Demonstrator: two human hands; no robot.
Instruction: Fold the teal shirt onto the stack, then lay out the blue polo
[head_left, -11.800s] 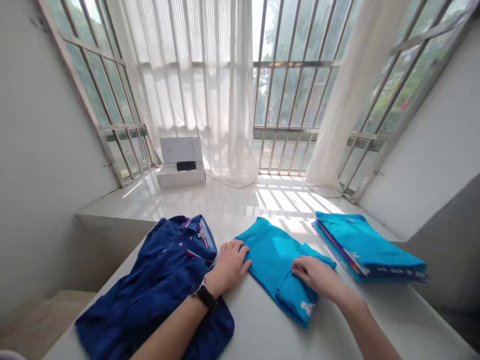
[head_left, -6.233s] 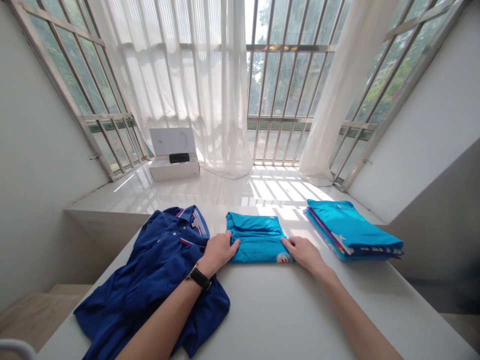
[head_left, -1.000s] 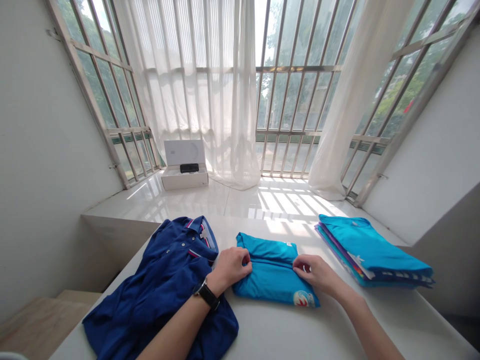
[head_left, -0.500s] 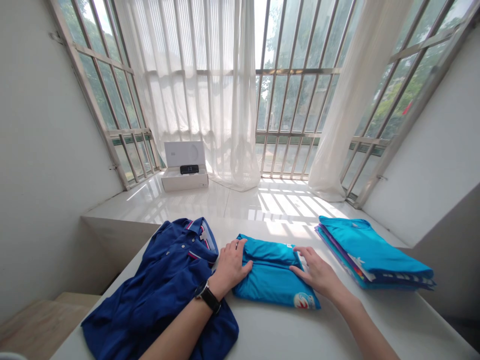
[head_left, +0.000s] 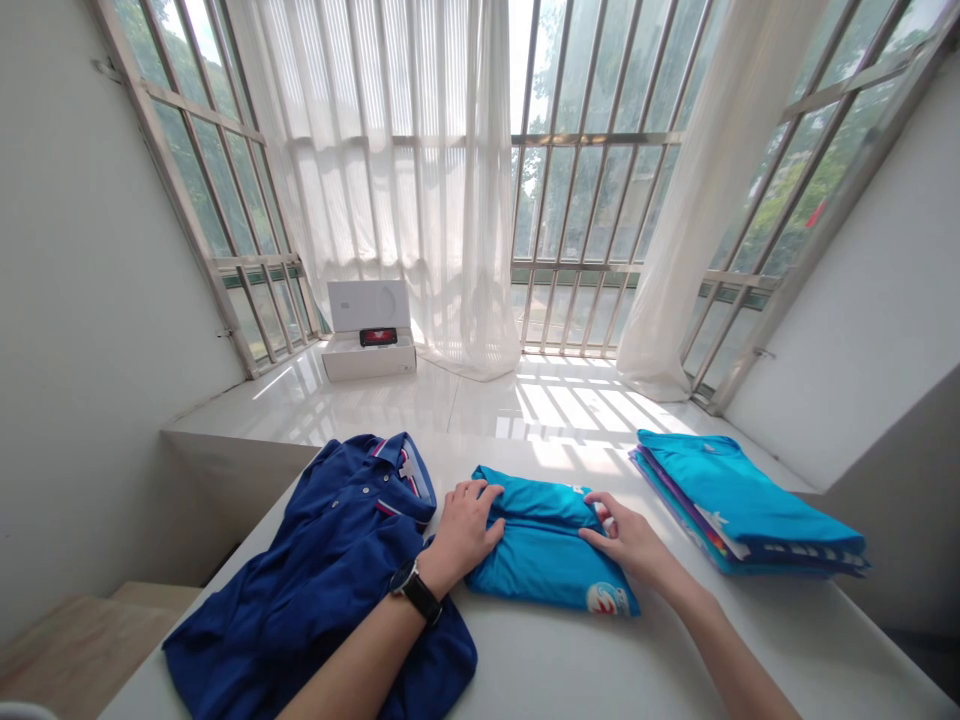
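A smooth white worktop fronts a glossy white window ledge under barred windows. There an open white box holds a dark device. The folded turquoise shirt lies mid-worktop, with the left hand and right hand resting on it, fingers open and flat.

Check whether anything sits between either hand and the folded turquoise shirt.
Nothing visible. The left hand rests on the left edge of the folded turquoise shirt, the right hand on its right edge. The navy polo lies beside it; the stack of folded shirts sits apart, farther right.
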